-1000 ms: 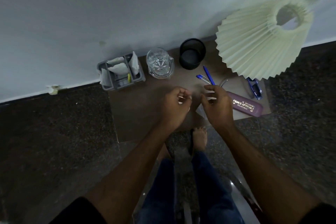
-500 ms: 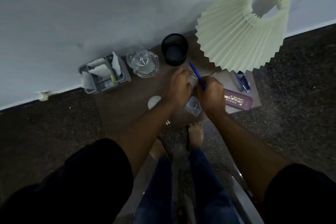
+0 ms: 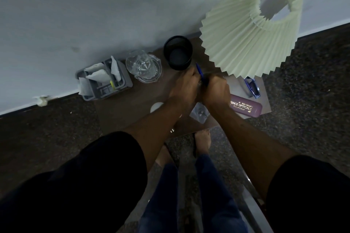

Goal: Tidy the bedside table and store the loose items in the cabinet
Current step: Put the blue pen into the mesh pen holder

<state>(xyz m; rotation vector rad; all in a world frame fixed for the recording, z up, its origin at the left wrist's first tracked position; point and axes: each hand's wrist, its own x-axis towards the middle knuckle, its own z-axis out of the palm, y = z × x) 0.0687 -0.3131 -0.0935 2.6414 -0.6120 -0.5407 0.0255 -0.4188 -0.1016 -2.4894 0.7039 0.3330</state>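
Both my hands are together over the brown bedside table (image 3: 132,106), just in front of the black pen cup (image 3: 178,53). My right hand (image 3: 216,91) grips a blue pen (image 3: 199,72) whose tip sticks up toward the cup. My left hand (image 3: 186,86) is curled right beside it, touching the right hand; what it holds is hidden. A purple spectacle case (image 3: 248,108) lies to the right of my right hand. Blue glasses (image 3: 252,88) lie beyond it under the lamp shade. A small clear plastic bag (image 3: 199,113) lies under my right wrist.
A pleated cream lamp shade (image 3: 250,38) overhangs the table's right side. A glass jug (image 3: 143,68) and a grey caddy (image 3: 104,79) with papers stand at the back left by the wall. A white round object (image 3: 157,107) lies near my left forearm. Dark stone floor surrounds the table.
Both hands moved farther back toward the pen cup. The right hand picked the blue pen up off the table and now holds it upright.
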